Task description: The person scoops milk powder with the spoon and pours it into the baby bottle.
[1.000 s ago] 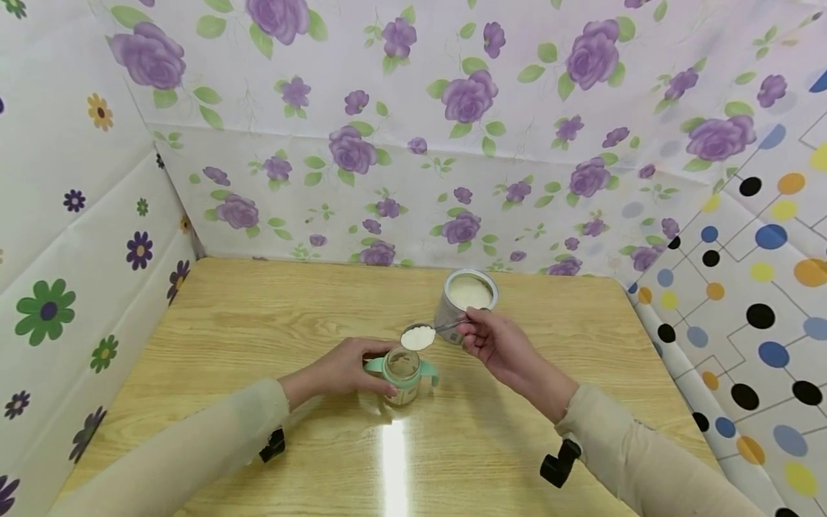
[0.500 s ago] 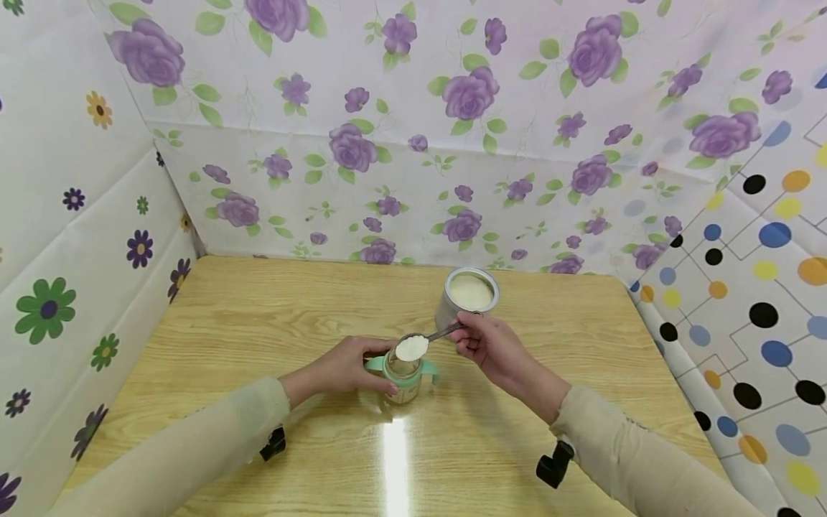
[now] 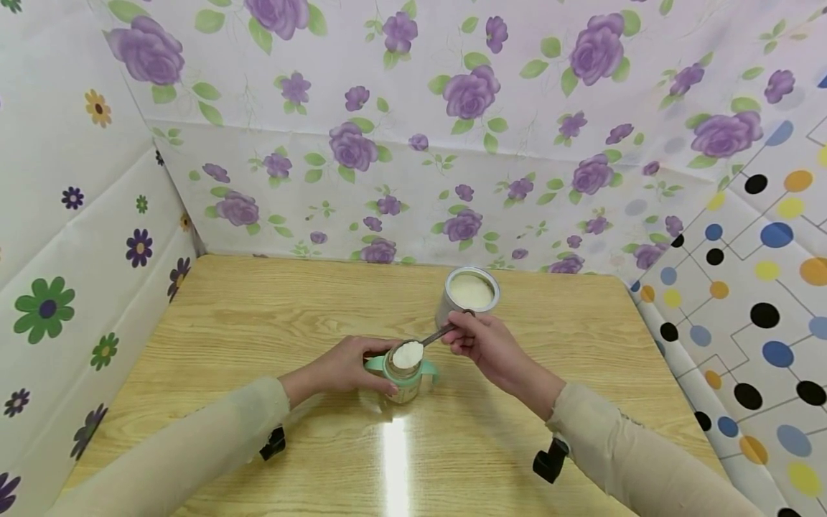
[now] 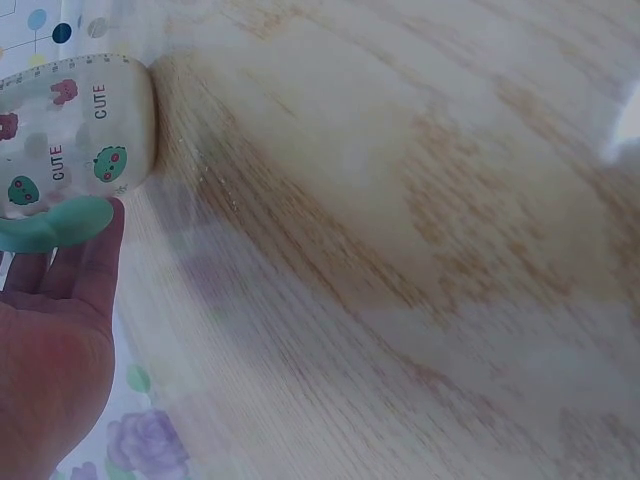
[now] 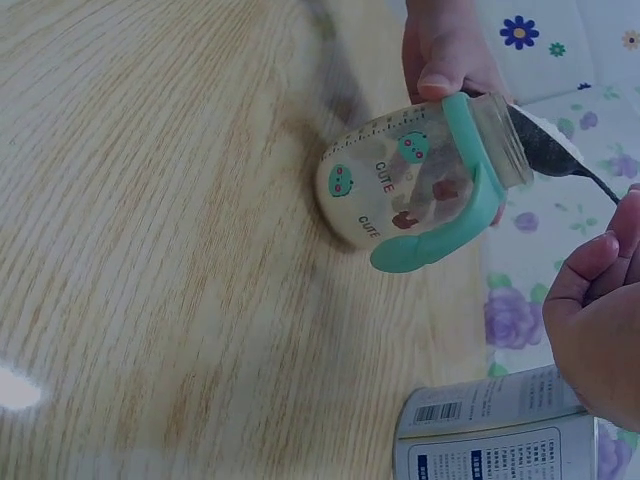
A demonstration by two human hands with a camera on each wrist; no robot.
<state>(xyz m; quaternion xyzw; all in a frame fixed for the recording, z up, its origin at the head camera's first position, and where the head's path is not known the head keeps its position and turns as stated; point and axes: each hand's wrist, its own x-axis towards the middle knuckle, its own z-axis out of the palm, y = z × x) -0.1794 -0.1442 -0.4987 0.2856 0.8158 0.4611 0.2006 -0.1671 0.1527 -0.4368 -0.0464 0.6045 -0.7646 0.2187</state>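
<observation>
A clear baby bottle with a mint-green collar and two side handles stands uncapped on the table. My left hand grips it round its left side, thumb in front and fingers behind. Pinched by its handle in my right hand is a metal spoon. White powder heaps in the spoon's bowl, right at the bottle's mouth. In the right wrist view the dark underside of the spoon lies across the bottle's rim. Printed faces and the word CUTE show on the bottle in the left wrist view.
Behind my right hand stands an open can of pale powder, its printed label visible on the can in the right wrist view. The wooden table is bounded by a flowered sheet behind and patterned sheets at both sides.
My right hand has moved left and slightly down, bringing the loaded spoon from beside the bottle to over its mouth. The left hand and bottle have stayed in place.
</observation>
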